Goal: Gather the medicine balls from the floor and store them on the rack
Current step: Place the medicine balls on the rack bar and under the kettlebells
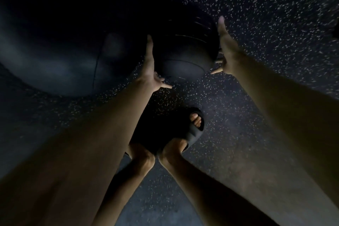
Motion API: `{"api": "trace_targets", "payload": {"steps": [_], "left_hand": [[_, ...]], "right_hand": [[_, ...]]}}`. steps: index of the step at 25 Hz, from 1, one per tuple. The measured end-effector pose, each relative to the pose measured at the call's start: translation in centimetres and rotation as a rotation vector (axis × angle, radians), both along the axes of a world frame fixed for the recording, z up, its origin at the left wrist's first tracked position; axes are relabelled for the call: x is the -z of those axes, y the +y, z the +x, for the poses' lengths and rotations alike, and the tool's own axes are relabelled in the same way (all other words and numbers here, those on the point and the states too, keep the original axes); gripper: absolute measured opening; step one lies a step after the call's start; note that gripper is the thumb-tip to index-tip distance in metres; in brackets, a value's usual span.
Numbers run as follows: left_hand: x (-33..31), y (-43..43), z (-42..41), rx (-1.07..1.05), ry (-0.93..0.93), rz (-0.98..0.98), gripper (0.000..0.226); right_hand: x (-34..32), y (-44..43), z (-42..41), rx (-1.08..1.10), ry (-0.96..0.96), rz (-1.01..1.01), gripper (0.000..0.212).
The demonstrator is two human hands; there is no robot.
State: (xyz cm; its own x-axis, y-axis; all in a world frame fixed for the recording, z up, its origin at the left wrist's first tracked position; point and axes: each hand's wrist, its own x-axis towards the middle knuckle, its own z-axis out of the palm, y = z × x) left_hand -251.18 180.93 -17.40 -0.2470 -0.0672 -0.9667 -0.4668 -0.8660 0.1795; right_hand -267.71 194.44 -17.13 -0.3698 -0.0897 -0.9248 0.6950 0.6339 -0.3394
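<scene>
Medicine ball (183, 49), dark and ringed with faint lines, sits between the two hands over the speckled floor (256, 14). In the dim, blurred view it is hard to tell whether the ball rests on the floor or is just off it.

The left hand (152, 68) lies flat against the ball's left side, fingers straight and pointing away from the person, thumb spread out below the ball. The right hand (225, 47) is at the ball's right side, fingers also straight and stretched out, thumb and lower fingers splayed toward the ball's bottom edge. It seems to touch the ball, though the contact is lost in shadow. Neither hand curls around the ball; both are wide and flat.

Left of the ball looms a much larger dark round shape (55, 57), just beside the left hand. Nearer the person than the ball, a foot in a black slide sandal (174, 130) stands on the floor, toes showing at its open front.
</scene>
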Motion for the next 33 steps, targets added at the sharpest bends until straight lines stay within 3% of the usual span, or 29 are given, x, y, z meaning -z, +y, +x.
{"api": "trace_targets", "payload": {"steps": [4, 6, 14, 19, 23, 26, 29, 33], "left_hand": [[2.7, -0.4, 0.0, -0.063, 0.215, 0.049, 0.088], [2.8, -0.4, 0.3, -0.080, 0.226, 0.054, 0.078], [-3.4, 0.6, 4.1, 0.022, 0.005, 0.017, 0.061], [-14.9, 1.1, 8.5, 0.093, -0.007, 0.077, 0.051], [-27.1, 0.1, 11.4, 0.162, 0.011, 0.042, 0.056], [-37.7, -1.0, 13.4, 0.196, 0.079, -0.013, 0.056], [-48.2, -2.3, 15.4, 0.210, 0.128, -0.045, 0.061], [-59.0, -4.2, 17.2, 0.183, 0.214, -0.120, 0.056]], "right_hand": [[2.9, -0.7, 0.1, 0.154, -0.099, -0.283, 0.075], [3.5, -0.4, 0.7, 0.205, -0.041, -0.289, 0.072], [-0.5, 3.8, 8.8, 0.473, 0.047, -0.092, 0.101], [-11.9, 5.9, 15.8, 0.618, 0.030, -0.119, 0.080], [-23.5, 5.5, 19.5, 0.634, 0.057, -0.110, 0.085], [-34.6, 4.1, 21.9, 0.660, 0.109, -0.134, 0.053], [-44.8, 2.6, 24.2, 0.657, 0.157, -0.205, 0.068], [-55.7, 1.0, 26.1, 0.641, 0.184, -0.284, 0.071]]}}
